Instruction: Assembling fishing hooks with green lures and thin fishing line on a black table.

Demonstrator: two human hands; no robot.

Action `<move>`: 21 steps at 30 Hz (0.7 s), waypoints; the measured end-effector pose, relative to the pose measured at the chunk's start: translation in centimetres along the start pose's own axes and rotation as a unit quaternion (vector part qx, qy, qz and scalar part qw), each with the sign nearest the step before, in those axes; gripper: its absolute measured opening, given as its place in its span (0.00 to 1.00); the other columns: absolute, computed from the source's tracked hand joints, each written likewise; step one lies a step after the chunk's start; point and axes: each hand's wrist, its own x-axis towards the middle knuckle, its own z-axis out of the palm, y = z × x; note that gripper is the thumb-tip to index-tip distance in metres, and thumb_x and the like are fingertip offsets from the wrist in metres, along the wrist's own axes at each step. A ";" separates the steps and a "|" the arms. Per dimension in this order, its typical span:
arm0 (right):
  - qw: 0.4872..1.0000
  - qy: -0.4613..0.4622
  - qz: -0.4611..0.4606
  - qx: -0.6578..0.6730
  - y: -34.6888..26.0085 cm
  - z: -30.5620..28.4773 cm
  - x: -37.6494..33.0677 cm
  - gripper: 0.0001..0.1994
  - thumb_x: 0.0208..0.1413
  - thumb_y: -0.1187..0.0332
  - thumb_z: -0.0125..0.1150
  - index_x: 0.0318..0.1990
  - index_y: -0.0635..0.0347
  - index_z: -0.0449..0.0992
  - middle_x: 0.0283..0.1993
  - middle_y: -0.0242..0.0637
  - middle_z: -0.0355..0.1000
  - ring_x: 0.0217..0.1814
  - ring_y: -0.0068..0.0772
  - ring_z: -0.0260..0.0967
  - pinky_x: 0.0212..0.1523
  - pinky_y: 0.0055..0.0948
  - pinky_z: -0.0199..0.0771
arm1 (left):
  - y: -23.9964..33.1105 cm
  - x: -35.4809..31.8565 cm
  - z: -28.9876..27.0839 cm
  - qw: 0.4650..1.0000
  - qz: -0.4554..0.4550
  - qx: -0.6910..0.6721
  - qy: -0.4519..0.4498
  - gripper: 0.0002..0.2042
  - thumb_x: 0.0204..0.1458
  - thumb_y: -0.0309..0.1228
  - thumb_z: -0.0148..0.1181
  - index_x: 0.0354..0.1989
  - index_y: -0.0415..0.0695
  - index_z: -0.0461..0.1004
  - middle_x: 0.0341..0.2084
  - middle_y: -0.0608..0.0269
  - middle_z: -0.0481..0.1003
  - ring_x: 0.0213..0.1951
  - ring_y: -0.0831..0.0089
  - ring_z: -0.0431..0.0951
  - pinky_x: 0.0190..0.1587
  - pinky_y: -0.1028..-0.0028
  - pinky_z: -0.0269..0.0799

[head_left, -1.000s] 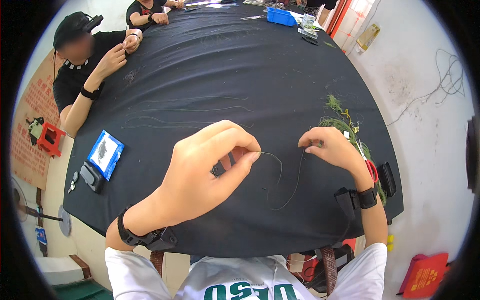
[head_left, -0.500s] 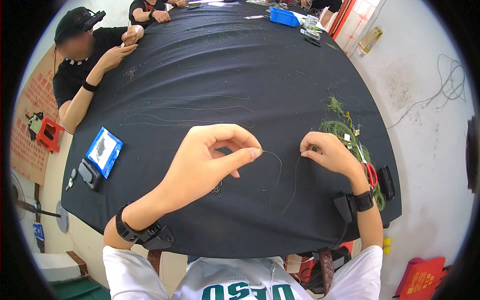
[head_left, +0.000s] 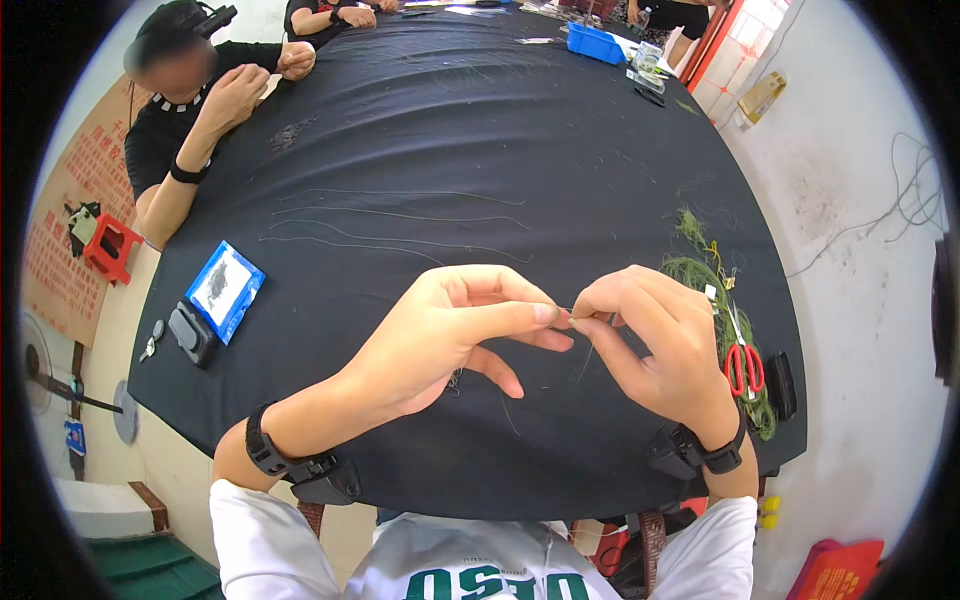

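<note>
My left hand [head_left: 440, 335] and my right hand [head_left: 665, 345] meet tip to tip above the middle of the near tabletop. Each pinches a thin green line [head_left: 584, 362] between thumb and forefinger; loose strands dangle beneath. Whether something tiny sits between the fingertips is hidden. My left hand's lower fingers are spread apart. Partly covered by that hand, a small heap of dark bits [head_left: 455, 383] lies on the black cloth [head_left: 400, 460]. Beyond my hands, several cut lengths of line [head_left: 400, 217] stretch side by side across the cloth.
Red-handled scissors [head_left: 743, 368], a green line bundle [head_left: 700, 268] and a black case [head_left: 782, 385] lie right. At left are a blue packet [head_left: 226, 290] and a dark grey case [head_left: 192, 335]. A co-worker [head_left: 185, 110] sits far left; a blue tray [head_left: 595, 43] stands far back.
My right hand has moved left and my left hand slightly right, so their fingertips now meet. The co-worker's hands have shifted. The whole view has moved a little.
</note>
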 end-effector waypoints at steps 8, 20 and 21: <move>0.999 0.031 -0.028 -0.030 -0.1 0.2 0.0 0.08 0.40 0.80 0.62 0.28 0.60 0.71 0.25 0.34 0.70 0.24 0.33 0.69 0.23 0.28 0.68 | -0.1 -0.1 0.1 1.000 -0.005 -0.016 -0.003 0.06 0.55 0.27 0.56 0.37 0.37 0.73 0.35 0.55 0.77 0.34 0.72 0.78 0.30 0.75 0.77; 0.997 0.049 -0.044 -0.036 -0.1 0.1 -0.1 0.09 0.39 0.81 0.63 0.28 0.61 0.71 0.25 0.35 0.70 0.24 0.33 0.70 0.23 0.27 0.69 | -0.2 -0.1 0.1 1.000 0.021 -0.012 -0.006 0.05 0.54 0.26 0.57 0.36 0.38 0.73 0.32 0.58 0.76 0.27 0.80 0.73 0.28 0.79 0.69; 0.997 0.050 -0.048 -0.039 -0.2 0.2 0.0 0.09 0.39 0.81 0.63 0.28 0.61 0.71 0.25 0.35 0.70 0.24 0.33 0.70 0.23 0.27 0.69 | -0.2 -0.2 0.0 1.000 0.023 -0.005 -0.010 0.05 0.54 0.26 0.57 0.36 0.38 0.73 0.32 0.58 0.76 0.26 0.80 0.73 0.28 0.79 0.69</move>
